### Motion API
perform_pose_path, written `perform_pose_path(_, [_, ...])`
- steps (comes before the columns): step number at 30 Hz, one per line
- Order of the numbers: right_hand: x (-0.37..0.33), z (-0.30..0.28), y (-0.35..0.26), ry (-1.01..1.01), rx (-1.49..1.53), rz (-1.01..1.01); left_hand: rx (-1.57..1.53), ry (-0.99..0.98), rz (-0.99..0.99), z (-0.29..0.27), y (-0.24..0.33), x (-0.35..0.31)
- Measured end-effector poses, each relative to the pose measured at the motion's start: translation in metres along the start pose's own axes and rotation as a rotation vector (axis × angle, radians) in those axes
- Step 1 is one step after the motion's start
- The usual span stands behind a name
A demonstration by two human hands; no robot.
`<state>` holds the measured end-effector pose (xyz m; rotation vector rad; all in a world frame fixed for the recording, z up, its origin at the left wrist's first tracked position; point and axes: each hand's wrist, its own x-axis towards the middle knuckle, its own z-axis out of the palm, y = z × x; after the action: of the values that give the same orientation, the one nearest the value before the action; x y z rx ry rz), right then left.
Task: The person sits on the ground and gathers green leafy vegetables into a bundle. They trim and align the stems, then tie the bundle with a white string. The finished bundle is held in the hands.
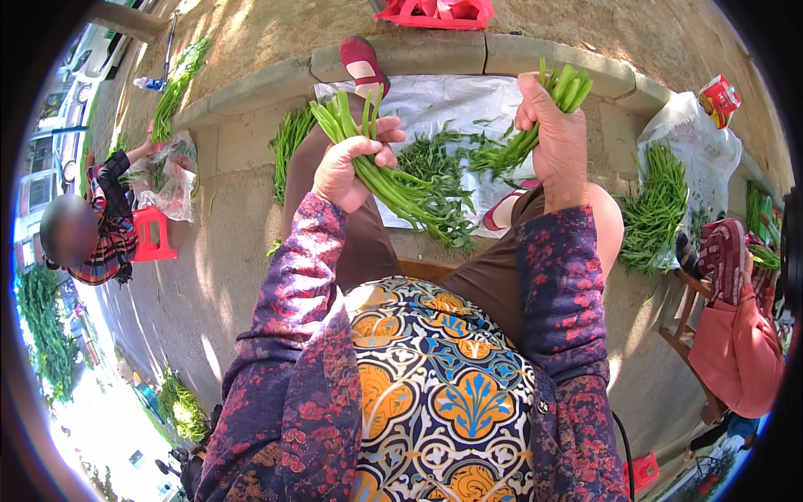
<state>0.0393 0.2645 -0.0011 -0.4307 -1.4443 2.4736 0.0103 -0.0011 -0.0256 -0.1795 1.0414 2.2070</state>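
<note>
My left hand (341, 176) is closed around a bunch of long-stemmed leafy greens (406, 194). Its thick stem ends point up and away, and the leafy ends hang toward the lower right. Across from it, my right hand (559, 142) grips a second, smaller bunch of greens (570, 89), thumb upward. That bunch slants down to the left, its leaves low over the sheet. Between the hands, a heap of loose leaves (431, 159) lies on a white plastic sheet (435, 94) on the ground. Another pile of greens (293, 146) rests beside my left knee.
A stone curb (401, 57) runs behind the sheet, with a red plastic basket (435, 12) beyond. At right, greens (657, 209) lie on a white sack (698, 134) near a seated person (732, 335). Another person (104, 217) sits at left by a red stool (152, 234).
</note>
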Motion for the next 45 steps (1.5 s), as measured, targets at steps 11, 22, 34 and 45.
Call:
perform_pose_path(11, [-0.022, 0.039, 0.044, -0.186, -0.264, 0.257, 0.152, 0.056, -0.007, 0.021, -0.009, -0.001])
perform_pose_path(22, [-0.031, 0.047, 0.059, -0.314, 0.034, 0.426, 0.403, 0.066, 0.103, 0.041, -0.024, 0.002])
perform_pose_path(34, [-0.028, 0.044, 0.066, -0.34, -0.081, 0.377, 0.792, 0.08, 0.093, 0.044, -0.022, -0.002])
perform_pose_path(45, [-0.023, 0.039, 0.058, -0.09, 0.084, 0.444, 0.301, 0.16, 0.136, 0.04, -0.02, 0.001])
